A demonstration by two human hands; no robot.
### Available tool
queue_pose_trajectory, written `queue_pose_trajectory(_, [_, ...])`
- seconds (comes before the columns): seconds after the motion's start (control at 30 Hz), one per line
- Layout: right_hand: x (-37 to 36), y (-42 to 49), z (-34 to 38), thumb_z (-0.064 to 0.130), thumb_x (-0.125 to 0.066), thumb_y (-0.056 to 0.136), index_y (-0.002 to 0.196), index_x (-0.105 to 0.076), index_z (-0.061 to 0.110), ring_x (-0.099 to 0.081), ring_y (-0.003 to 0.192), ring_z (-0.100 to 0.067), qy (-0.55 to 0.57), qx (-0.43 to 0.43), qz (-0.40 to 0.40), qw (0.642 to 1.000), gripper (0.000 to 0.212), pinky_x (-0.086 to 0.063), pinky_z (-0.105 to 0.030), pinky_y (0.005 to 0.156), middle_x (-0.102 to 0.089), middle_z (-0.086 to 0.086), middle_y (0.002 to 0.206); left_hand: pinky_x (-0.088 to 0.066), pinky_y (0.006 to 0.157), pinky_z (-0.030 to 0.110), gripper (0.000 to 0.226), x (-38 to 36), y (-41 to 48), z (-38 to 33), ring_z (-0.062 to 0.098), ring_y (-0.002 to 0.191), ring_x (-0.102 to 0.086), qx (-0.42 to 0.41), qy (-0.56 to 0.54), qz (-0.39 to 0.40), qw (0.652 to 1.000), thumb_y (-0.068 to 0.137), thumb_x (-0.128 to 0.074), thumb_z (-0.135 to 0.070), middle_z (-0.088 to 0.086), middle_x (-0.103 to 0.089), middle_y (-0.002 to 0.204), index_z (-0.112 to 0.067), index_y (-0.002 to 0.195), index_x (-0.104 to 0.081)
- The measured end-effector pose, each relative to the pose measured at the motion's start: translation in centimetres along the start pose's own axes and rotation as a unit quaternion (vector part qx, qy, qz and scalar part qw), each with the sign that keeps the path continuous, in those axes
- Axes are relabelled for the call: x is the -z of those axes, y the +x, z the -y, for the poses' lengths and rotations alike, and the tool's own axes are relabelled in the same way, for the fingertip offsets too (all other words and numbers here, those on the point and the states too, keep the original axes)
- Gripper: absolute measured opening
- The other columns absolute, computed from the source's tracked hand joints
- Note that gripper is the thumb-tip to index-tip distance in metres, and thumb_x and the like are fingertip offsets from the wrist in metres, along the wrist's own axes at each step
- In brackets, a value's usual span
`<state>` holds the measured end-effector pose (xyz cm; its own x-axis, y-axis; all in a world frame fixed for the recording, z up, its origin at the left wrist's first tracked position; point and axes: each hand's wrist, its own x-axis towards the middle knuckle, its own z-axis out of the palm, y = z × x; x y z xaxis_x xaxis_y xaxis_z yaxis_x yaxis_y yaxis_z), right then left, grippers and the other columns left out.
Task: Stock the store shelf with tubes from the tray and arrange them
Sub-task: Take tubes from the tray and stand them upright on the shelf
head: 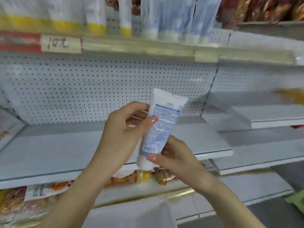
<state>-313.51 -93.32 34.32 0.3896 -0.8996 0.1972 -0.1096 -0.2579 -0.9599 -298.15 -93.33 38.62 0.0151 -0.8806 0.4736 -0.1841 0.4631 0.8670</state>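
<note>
Tube (164,127) held tilted, left hand (125,127) pinching upper body, right hand (176,156) pinching cap.

both our bare forearms angle up from below and meet in front of us. our left hand (125,127) pinches the tube (162,122) high up, thumb on its front; our right hand (176,155) grips its lower end, thumb across.

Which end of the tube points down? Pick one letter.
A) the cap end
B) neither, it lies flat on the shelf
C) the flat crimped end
A: the tube is tilted, its round white cap at the bottom by the right hand, its flat crimped end at the top above the left hand.
</note>
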Motion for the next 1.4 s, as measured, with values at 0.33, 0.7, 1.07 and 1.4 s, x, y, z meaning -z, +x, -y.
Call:
queue_pose_trajectory(0.33, [13.0, 2.6, 9.5, 0.010, -0.065, 0.084, 0.106, -0.064, 0.024, -0.069, 0.093, -0.007, -0.049, 0.082, -0.045, 0.994, 0.026, -0.054, -0.021, 0.076, -0.074, 0.009, 0.100, -0.049, 0.079, 0.022, 0.025, -3.6, 10.7, -7.4, -0.002, 0.090, -0.060, -0.169, 0.267, -0.066, 0.946, 0.089, -0.047, -0.047, -0.018, -0.064, 0.096, -0.031, 0.099, -0.063])
queue_pose_trajectory(0.7, [27.5, 12.8, 15.2, 0.018, -0.065, 0.089, 0.109, -0.061, 0.022, -0.069, 0.092, -0.013, -0.120, 0.089, -0.141, 0.979, 0.021, -0.058, -0.024, 0.072, -0.070, 0.003, 0.108, -0.040, 0.082, 0.033, 0.048, -10.6, 21.9, -6.2, 0.019, 0.106, -0.054, -0.172, 0.525, -0.091, 0.829, 0.096, -0.030, -0.054, -0.003, -0.062, 0.114, -0.021, 0.118, -0.058])
queue_pose_trajectory(1.07, [35.1, 26.0, 11.1, 0.018, -0.074, 0.082, 0.114, -0.059, 0.007, -0.062, 0.099, -0.026, -0.202, 0.019, -0.214, 0.955, 0.037, -0.057, -0.039, 0.077, -0.064, -0.009, 0.113, -0.029, 0.052, 0.026, 0.065, -13.2, 24.7, -1.8, 0.016, 0.049, -0.051, -0.208, 0.620, -0.148, 0.742, 0.094, -0.017, -0.058, -0.006, -0.055, 0.053, -0.021, 0.065, -0.061])
queue_pose_trajectory(1.4, [36.5, 31.4, 9.8, 0.016, -0.073, 0.083, 0.125, -0.053, 0.011, -0.059, 0.109, -0.027, -0.197, -0.008, -0.187, 0.962, 0.047, -0.054, -0.037, 0.080, -0.060, -0.010, 0.122, -0.026, 0.051, 0.025, 0.063, -13.4, 25.0, -1.2, 0.015, 0.050, -0.056, -0.230, 0.609, -0.180, 0.737, 0.093, -0.020, -0.060, -0.009, -0.059, 0.055, -0.024, 0.068, -0.065])
